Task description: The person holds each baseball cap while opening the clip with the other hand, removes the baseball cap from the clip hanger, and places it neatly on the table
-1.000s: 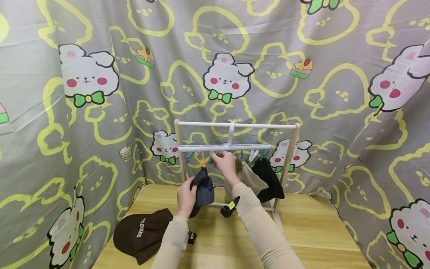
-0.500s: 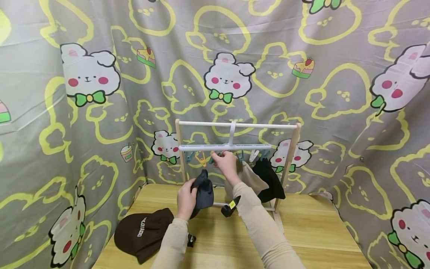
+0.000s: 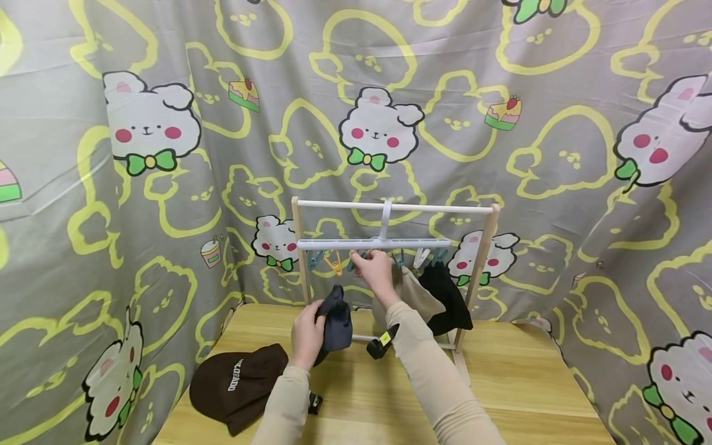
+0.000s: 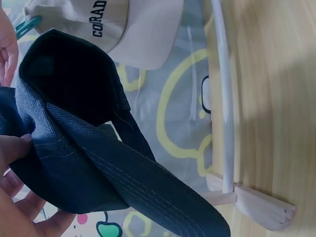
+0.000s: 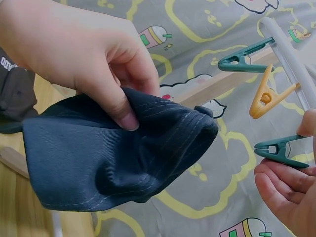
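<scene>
Navy denim cap [image 3: 336, 318] sits pinched in the left hand [image 3: 308, 334] just below the clip hanger [image 3: 372, 243] on the wooden rack [image 3: 481, 272]. The right hand [image 3: 374, 272] grips a green clip [image 5: 279, 149]. A brown cap [image 3: 239, 386] lies on the worktop [image 3: 517, 383].

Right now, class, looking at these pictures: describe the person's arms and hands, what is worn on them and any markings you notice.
Both arms wear long, plain beige sleeves, close-fitting and softly wrinkled, ending at the wrists. The left hand and right hand are bare: no gloves or rings show. A small black device with a yellow patch sits under the right forearm. Fingernails are short and unpainted.
</scene>
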`<state>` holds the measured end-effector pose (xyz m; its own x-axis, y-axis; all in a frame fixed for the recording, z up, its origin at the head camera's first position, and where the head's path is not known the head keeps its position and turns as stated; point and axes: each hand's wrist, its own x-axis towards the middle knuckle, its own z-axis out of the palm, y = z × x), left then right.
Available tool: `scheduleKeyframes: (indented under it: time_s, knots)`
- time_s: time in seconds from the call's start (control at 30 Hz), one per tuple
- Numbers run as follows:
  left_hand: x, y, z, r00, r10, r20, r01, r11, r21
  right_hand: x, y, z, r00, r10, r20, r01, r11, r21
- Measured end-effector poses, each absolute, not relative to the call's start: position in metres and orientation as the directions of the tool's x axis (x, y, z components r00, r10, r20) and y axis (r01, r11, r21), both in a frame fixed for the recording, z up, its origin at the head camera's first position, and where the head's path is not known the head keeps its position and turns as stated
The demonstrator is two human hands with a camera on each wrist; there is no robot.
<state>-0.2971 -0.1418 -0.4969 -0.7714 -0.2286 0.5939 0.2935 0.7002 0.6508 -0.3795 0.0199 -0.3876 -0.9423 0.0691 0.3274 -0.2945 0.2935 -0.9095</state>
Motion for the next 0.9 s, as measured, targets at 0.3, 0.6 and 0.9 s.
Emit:
scheduleKeyframes:
  time_s: [0.3, 0.6, 0.9]
  knots:
    - [-0.292, -0.144, -0.502, -0.766, -0.208, 0.608, 0.307, 0.713, 0.630, -0.381, 0.020, -0.387, -0.941, 0.071, 0.331, -0.300, 0.275, -0.913]
    - [-0.287, -0.147, -0.506, -0.758, -0.200, 0.621, 0.302, 0.736, 0.606, -0.381, 0.020, -0.387, -0.934, 0.081, 0.349, -0.312, 0.292, -0.904]
    - [-0.283, -0.151, -0.517, -0.747, -0.198, 0.635, 0.287, 0.765, 0.576, -0.381, 0.021, -0.388, -0.939, 0.070, 0.337, -0.306, 0.280, -0.910]
